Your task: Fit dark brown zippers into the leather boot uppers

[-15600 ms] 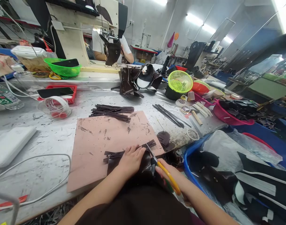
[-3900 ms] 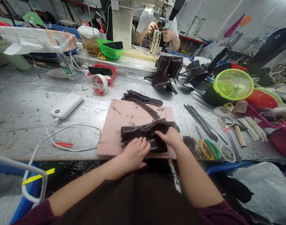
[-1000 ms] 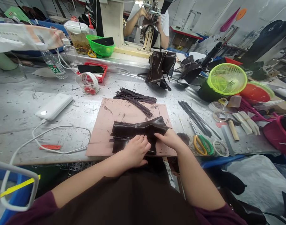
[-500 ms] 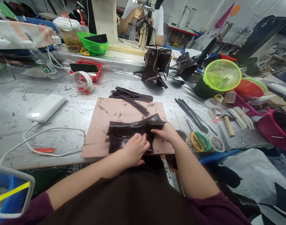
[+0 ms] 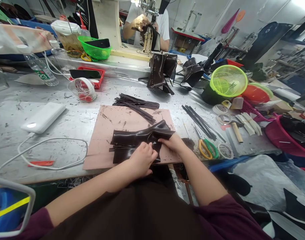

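Note:
A dark brown, shiny leather piece (image 5: 128, 137) lies folded on a pinkish board (image 5: 97, 146) in front of me. My right hand (image 5: 171, 143) grips its right end, thumb on top and the other fingers hidden underneath. My left hand (image 5: 143, 159) is closed, its fingertips curled together at the leather's near edge by the right thumb. What exactly those fingertips pinch is hard to see. Thin dark strips (image 5: 114, 148) stick out to the left, between the upper and lower parts of the leather. More dark strips (image 5: 136, 104) lie in a pile across the board's far edge.
Scissors (image 5: 204, 148), tape rolls (image 5: 225, 151), a hammer (image 5: 236, 131) and black strips (image 5: 199, 121) lie to the right. A white power bank (image 5: 43, 116) with a cable lies left. Stitched leather pieces (image 5: 158, 71) stand behind. Across the table, a person works at a sewing machine (image 5: 147, 40).
The whole view has shifted slightly, so things appear a little further left. Both hands stay on the leather, with only small finger movement by the right thumb.

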`<state>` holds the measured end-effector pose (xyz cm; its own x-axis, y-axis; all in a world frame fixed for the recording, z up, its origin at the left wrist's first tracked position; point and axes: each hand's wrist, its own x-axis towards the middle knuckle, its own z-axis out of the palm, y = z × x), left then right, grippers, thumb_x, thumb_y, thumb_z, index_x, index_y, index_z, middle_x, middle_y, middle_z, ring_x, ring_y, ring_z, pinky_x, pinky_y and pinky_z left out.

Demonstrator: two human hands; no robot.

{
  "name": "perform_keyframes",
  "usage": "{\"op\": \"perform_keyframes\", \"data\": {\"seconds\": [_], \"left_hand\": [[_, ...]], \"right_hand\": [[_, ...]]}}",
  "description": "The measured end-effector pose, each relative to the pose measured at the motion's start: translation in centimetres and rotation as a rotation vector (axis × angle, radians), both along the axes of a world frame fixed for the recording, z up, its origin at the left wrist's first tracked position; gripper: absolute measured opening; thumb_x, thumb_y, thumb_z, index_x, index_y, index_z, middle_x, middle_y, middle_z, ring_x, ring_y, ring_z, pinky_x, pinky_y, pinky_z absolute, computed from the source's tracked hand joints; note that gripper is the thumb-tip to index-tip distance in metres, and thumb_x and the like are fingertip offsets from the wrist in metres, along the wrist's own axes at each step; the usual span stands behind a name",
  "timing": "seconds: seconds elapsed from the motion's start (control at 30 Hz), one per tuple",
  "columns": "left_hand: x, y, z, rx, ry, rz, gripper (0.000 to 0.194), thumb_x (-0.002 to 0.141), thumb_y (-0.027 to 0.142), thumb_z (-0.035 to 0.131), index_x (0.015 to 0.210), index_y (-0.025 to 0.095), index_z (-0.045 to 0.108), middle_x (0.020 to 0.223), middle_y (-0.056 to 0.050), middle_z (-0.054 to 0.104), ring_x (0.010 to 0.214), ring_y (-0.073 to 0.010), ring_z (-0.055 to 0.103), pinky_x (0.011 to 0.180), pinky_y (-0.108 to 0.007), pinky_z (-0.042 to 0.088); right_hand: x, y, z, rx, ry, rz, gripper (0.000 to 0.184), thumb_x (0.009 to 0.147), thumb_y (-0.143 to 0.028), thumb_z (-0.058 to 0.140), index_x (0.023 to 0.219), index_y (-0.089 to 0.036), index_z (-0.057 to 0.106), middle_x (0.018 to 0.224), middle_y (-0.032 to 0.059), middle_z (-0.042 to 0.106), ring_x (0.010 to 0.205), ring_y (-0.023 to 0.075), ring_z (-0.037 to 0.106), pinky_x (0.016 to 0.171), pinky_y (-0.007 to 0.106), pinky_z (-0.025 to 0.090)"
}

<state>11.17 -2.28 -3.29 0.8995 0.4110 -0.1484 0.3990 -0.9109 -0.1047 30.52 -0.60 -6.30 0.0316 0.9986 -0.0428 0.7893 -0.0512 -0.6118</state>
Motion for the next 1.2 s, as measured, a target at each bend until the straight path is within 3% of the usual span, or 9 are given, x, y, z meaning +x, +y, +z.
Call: {"op": "perform_keyframes", "data": {"seconds": [0.2,0.27,0.37,0.43,0.53,0.67,0.83,1.07,1.2], "left_hand": [[-3.6,0.9,0.7,-0.145,-0.255,0.082,0.04,0.072,0.049,0.057,0.095,0.016,0.056,0.103,-0.011,0.061,0.093,-0.0234,0.055,0.081,-0.034,0.037],[-6.1,1.4,1.1,-0.107,-0.468,0.264,0.028,0.078,0.043,0.05,0.087,0.017,0.056,0.089,-0.008,0.062,0.085,-0.0213,0.056,0.078,-0.033,0.039],[-9.3,2.3,0.8,-0.057,-0.813,0.77,0.031,0.075,0.043,0.053,0.089,0.016,0.052,0.091,-0.01,0.059,0.088,-0.0254,0.054,0.08,-0.039,0.04],[-10.3,2.9,0.2,-0.384,-0.975,1.03,0.041,0.067,0.047,0.059,0.094,0.017,0.049,0.089,-0.008,0.059,0.084,-0.0249,0.057,0.077,-0.04,0.043],[-10.1,3.0,-0.4,-1.061,-1.233,1.115,0.05,0.06,0.045,0.066,0.098,0.019,0.047,0.087,-0.004,0.062,0.083,-0.0214,0.06,0.073,-0.035,0.048],[-9.2,2.2,0.0,-1.402,-1.378,1.121,0.05,0.052,0.033,0.074,0.095,0.017,0.051,0.096,-0.005,0.063,0.089,-0.0211,0.06,0.077,-0.032,0.049],[-9.4,1.6,0.3,-1.48,-1.377,1.108,0.048,0.056,0.029,0.072,0.099,0.018,0.054,0.098,-0.006,0.065,0.093,-0.0222,0.06,0.08,-0.032,0.049],[-9.1,1.8,0.5,-1.523,-1.437,1.295,0.02,0.067,0.02,0.061,0.087,0.019,0.058,0.085,-0.003,0.068,0.083,-0.0185,0.063,0.074,-0.029,0.051],[-8.7,1.6,1.1,-1.567,-1.441,1.478,0.006,0.067,0.018,0.06,0.073,0.019,0.058,0.069,0.0,0.067,0.067,-0.0176,0.065,0.064,-0.027,0.053]], "right_hand": [[0.3,-0.6,-0.9,0.168,-0.162,0.032,0.043,0.072,-0.036,0.062,0.11,-0.016,0.059,0.113,0.011,0.06,0.114,0.0262,0.047,0.096,0.04,0.036],[-0.1,-0.9,-0.5,0.15,-0.151,0.039,0.041,0.073,-0.036,0.06,0.109,-0.016,0.059,0.113,0.0117,0.059,0.113,0.0267,0.047,0.095,0.041,0.037],[-1.3,-1.6,0.6,0.029,-0.063,0.043,0.038,0.074,-0.034,0.057,0.106,-0.012,0.06,0.108,0.0145,0.061,0.107,0.029,0.051,0.09,0.042,0.04],[-2.3,-2.1,1.5,-0.048,0.099,0.009,0.035,0.075,-0.031,0.055,0.103,-0.011,0.06,0.101,0.0141,0.064,0.1,0.0279,0.056,0.086,0.041,0.042],[-3.5,-2.8,2.6,-0.055,0.507,-0.024,0.033,0.075,-0.032,0.053,0.103,-0.015,0.058,0.096,0.0077,0.065,0.094,0.0228,0.058,0.082,0.034,0.045],[-3.5,-3.6,2.7,0.134,0.711,-0.319,0.03,0.079,-0.045,0.043,0.078,-0.017,0.056,0.072,0.0033,0.061,0.069,0.0181,0.059,0.066,0.03,0.049],[-2.8,-3.4,1.8,0.512,0.358,-0.626,0.029,0.07,-0.038,0.055,0.092,-0.02,0.05,0.081,0.002,0.051,0.061,0.0139,0.052,0.062,0.03,0.048],[-2.2,-2.6,2.3,0.752,-0.042,-0.369,0.022,0.082,-0.027,0.042,0.078,-0.021,0.062,0.087,0.0088,0.059,0.078,0.0176,0.059,0.071,0.032,0.049],[-0.8,-3.8,1.8,0.733,-0.31,-0.153,0.027,0.083,-0.02,0.039,0.074,-0.024,0.064,0.095,0.0084,0.066,0.08,0.0168,0.062,0.073,0.031,0.05]]}}
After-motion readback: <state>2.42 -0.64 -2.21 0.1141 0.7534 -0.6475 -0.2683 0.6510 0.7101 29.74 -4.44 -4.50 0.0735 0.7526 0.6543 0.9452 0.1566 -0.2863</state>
